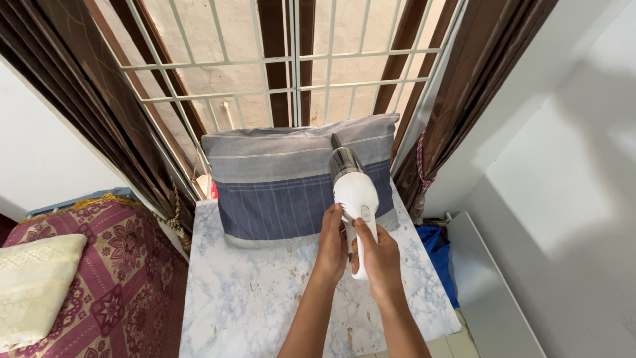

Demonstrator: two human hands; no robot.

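Both my hands grip the handle of a white handheld vacuum with a dark, shiny front section. My left hand wraps the handle from the left; my right hand holds it from the right with the thumb near a button. The vacuum's nozzle points away from me and rests on a grey and blue striped pillow. The pillow leans against the window grille at the far end of a marble-patterned tabletop.
A white window grille stands behind the pillow, with brown curtains at both sides. A bed with a maroon patterned cover and a cream pillow lies left. A blue cloth and a white ledge sit right.
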